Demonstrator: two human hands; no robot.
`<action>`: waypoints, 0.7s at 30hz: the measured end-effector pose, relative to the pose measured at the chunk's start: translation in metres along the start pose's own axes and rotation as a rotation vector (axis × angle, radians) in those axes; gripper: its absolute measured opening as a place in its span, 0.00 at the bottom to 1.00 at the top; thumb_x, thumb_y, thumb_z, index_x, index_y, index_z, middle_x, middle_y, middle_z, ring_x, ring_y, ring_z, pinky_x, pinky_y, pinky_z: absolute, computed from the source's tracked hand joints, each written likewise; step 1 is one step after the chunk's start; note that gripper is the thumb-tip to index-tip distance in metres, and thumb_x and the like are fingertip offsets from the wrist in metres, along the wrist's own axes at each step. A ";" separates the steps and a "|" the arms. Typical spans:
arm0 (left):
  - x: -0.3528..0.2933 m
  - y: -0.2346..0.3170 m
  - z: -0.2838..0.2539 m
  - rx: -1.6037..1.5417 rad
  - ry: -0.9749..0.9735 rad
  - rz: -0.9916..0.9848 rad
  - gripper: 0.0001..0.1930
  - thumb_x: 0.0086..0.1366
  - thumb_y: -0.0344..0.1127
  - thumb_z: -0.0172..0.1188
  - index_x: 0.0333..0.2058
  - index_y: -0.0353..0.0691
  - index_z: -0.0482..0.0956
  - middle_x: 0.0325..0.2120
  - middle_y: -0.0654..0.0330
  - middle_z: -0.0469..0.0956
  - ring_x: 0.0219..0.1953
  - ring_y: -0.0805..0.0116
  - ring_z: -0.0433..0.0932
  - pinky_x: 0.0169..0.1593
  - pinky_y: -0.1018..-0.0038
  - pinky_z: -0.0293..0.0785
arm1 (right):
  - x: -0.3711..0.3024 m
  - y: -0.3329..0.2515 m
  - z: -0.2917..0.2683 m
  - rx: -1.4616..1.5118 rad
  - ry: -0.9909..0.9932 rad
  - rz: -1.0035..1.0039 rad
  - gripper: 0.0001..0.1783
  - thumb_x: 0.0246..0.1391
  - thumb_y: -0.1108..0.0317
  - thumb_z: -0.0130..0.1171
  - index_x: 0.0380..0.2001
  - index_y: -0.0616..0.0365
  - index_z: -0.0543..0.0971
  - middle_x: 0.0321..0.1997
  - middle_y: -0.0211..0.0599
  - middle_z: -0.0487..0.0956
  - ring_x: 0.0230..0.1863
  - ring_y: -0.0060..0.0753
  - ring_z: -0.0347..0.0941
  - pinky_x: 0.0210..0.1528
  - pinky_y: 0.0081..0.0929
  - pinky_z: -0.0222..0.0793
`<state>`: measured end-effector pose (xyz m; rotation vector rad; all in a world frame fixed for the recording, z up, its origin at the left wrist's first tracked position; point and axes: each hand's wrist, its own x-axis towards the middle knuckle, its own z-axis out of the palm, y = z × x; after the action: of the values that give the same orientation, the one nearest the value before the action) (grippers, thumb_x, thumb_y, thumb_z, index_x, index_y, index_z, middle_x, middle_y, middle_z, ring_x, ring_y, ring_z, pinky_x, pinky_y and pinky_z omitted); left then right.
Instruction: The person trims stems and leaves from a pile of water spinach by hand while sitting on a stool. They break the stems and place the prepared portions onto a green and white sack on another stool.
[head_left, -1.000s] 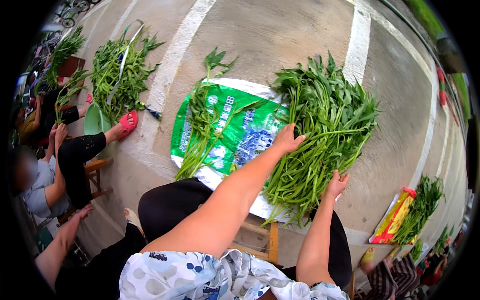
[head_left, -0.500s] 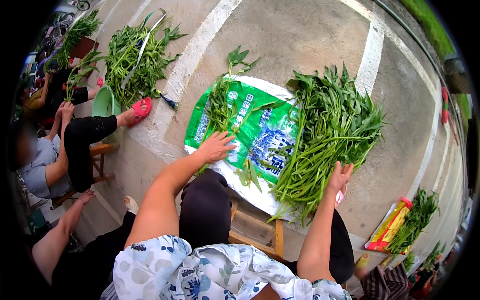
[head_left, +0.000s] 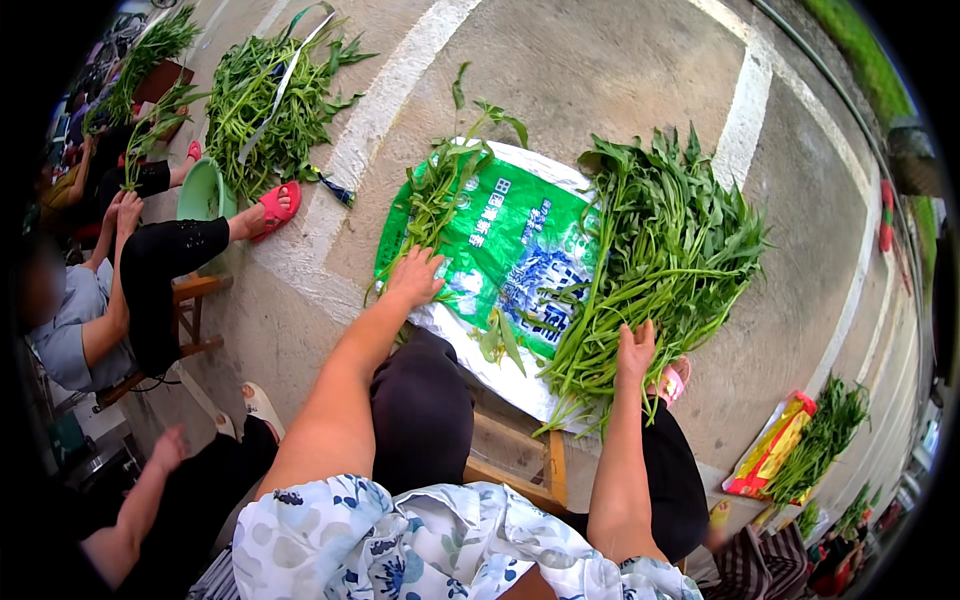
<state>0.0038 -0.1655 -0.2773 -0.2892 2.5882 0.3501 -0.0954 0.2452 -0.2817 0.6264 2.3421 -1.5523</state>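
A green and white plastic sack (head_left: pixel 500 215) lies spread on the ground before my knees. On its left part is a small bunch of water spinach (head_left: pixel 435 200), leafy tips pointing away from me. My left hand (head_left: pixel 416 276) rests at the near end of that bunch, fingers stretched out over the sack. A large heap of water spinach (head_left: pixel 670 240) covers the sack's right side, stems toward me. Against these stems is my right hand (head_left: pixel 636 355), its fingers extended and holding nothing I can see. A few loose leaves (head_left: pixel 497 340) lie between the two piles.
A wooden stool (head_left: pixel 510 455) shows below the sack. To the left sits a person near a green basin (head_left: pixel 203 190) and another heap of greens (head_left: pixel 270 110). A red-yellow bag (head_left: pixel 770 445) with greens lies at the right. White lines (head_left: pixel 400 90) cross the concrete.
My left hand has slid left and slightly away from me, and the small bunch beside it has shifted. My right hand has moved left along the large heap's stems.
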 end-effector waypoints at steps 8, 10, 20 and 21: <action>-0.018 -0.013 -0.008 0.034 0.166 0.152 0.26 0.50 0.41 0.57 0.49 0.45 0.65 0.51 0.56 0.61 0.55 0.56 0.56 0.55 0.58 0.51 | -0.012 -0.026 0.003 0.059 -0.008 0.091 0.35 0.46 0.72 0.56 0.56 0.68 0.54 0.58 0.57 0.58 0.59 0.43 0.56 0.56 0.29 0.55; -0.027 -0.015 -0.007 -0.059 0.323 0.072 0.33 0.47 0.45 0.60 0.52 0.44 0.60 0.53 0.55 0.60 0.56 0.55 0.56 0.56 0.57 0.50 | -0.012 -0.026 0.004 0.054 -0.014 0.097 0.35 0.46 0.71 0.56 0.56 0.68 0.54 0.58 0.56 0.58 0.59 0.43 0.56 0.56 0.29 0.55; -0.022 -0.027 0.018 -0.362 -0.021 -0.611 0.58 0.37 0.61 0.65 0.59 0.41 0.39 0.57 0.49 0.53 0.58 0.53 0.53 0.57 0.60 0.52 | -0.018 -0.018 0.007 0.010 -0.073 0.108 0.35 0.47 0.67 0.56 0.57 0.66 0.54 0.51 0.46 0.67 0.43 0.27 0.68 0.34 0.21 0.68; -0.018 -0.028 0.019 -0.384 -0.052 -0.618 0.54 0.37 0.60 0.65 0.58 0.40 0.47 0.54 0.48 0.59 0.57 0.52 0.54 0.57 0.62 0.53 | -0.017 -0.019 0.007 0.012 -0.084 0.111 0.35 0.47 0.67 0.56 0.57 0.66 0.55 0.51 0.46 0.67 0.44 0.27 0.68 0.34 0.20 0.68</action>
<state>0.0358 -0.1836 -0.2895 -1.1572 2.2178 0.6034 -0.0902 0.2289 -0.2616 0.6686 2.1998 -1.5147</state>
